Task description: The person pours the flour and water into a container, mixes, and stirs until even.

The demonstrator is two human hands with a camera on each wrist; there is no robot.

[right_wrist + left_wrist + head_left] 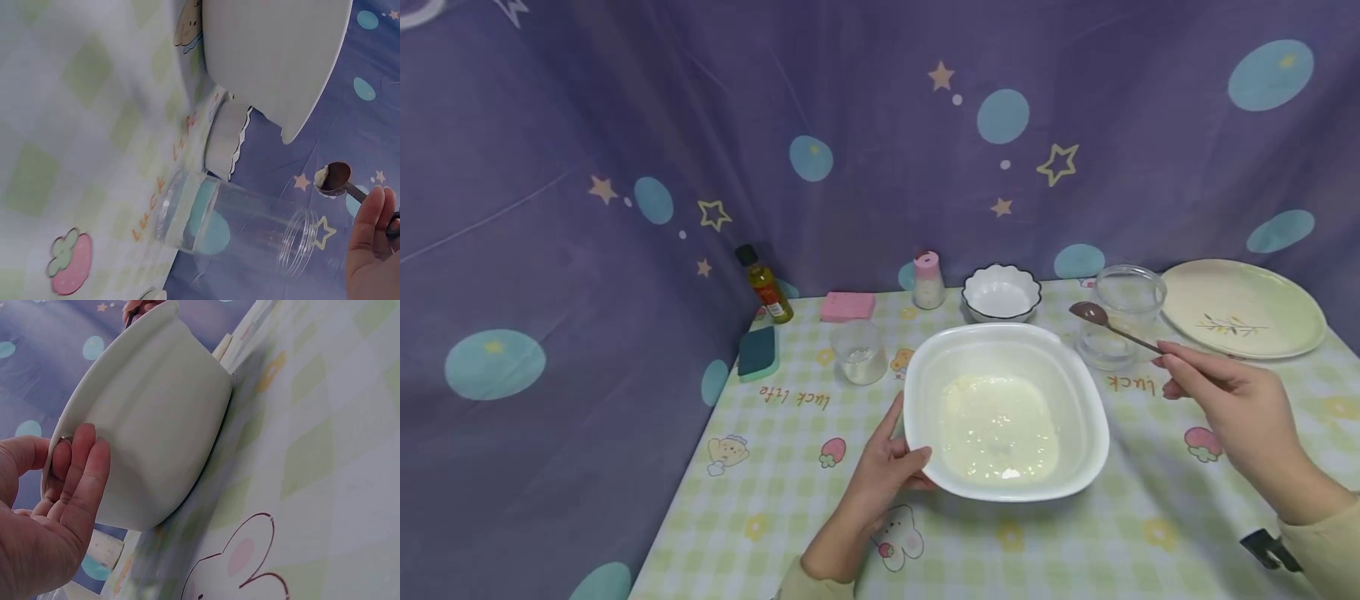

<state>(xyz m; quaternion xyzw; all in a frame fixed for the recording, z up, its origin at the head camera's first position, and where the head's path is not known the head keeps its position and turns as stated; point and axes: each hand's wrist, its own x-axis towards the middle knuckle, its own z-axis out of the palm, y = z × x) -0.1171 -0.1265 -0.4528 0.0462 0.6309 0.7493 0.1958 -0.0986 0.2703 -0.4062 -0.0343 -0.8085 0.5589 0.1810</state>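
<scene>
A white, rounded-square basin (1086, 417) holds a pale cream-coloured, bubbly liquid (1000, 442). My left hand (886, 467) grips its left side, thumb at the rim and fingers against the outer wall, as the left wrist view also shows (62, 506). To the right, my right hand (1247, 408) pinches the thin handle of a brown spoon (1090, 313). In the head view the spoon's bowl appears in front of a tall clear jar (1129, 290). A whitish bit clings to the spoon's edge (336, 178) in the right wrist view.
Behind the basin stand a scalloped white bowl (1002, 293), a pink-topped shaker (928, 283) and a clear cup (859, 358). Farther left are a pink sponge (847, 307), a dark green sponge (757, 354) and an oil bottle (767, 287). An oval plate (1262, 308) lies back right.
</scene>
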